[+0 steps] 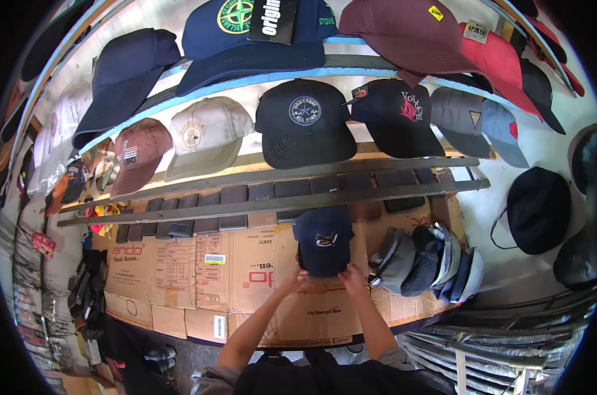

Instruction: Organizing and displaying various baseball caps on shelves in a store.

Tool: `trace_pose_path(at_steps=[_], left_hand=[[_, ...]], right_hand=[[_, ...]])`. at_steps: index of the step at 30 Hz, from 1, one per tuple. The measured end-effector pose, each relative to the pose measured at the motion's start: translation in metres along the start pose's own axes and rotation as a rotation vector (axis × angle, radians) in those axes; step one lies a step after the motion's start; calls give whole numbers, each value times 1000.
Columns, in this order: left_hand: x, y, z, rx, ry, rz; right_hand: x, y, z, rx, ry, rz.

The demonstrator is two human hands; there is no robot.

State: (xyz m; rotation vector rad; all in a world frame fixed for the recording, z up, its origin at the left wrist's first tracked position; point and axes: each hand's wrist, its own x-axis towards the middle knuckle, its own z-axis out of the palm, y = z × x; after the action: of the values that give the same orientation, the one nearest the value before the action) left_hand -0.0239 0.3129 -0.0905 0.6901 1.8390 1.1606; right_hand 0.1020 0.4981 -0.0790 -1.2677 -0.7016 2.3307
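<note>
Both hands hold a navy baseball cap [324, 239] with an embroidered emblem on its front. My left hand [294, 282] grips the left side of the brim, and my right hand [353, 277] grips the right side. The brim points toward me, above a surface covered with flattened cardboard [219, 281]. To the right of my right hand lies a row of nested caps [427, 261] in grey, dark and blue fabric. Beyond the navy cap runs a row of dark leather-like wallets [234, 207], partly hidden behind a dark rail.
A dark rail [279, 208] crosses behind the cap. Shelves above carry several caps, among them a black Converse cap [306, 123] and a beige cap [204, 136]. A black hat [539, 211] hangs at right. Dark belts [88, 286] hang at left. Stacked metal frames [496, 355] stand lower right.
</note>
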Motion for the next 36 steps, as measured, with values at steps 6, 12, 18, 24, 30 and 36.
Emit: trace_pose_path(at_steps=[6,12,18,24,30,36], left_hand=[[26,4,29,-603,197,-320],[6,9,23,-705,416,-333],[-55,12,-2,-978,339,-210],[-139,-12,-44,-1199,522,-152],[-235,-68,-104,-1270,731,28],[-347,-97,-159,-1302,979,109]], right_hand=[[-6,-9,8,-20,-61,113],[-20,5,0,-28,-246,150],[-48,28,13,-53,-360,208],[-82,68,73,-275,-578,280],[-139,148,162,-428,-819,348],[-188,255,228,-470,-1031,479]])
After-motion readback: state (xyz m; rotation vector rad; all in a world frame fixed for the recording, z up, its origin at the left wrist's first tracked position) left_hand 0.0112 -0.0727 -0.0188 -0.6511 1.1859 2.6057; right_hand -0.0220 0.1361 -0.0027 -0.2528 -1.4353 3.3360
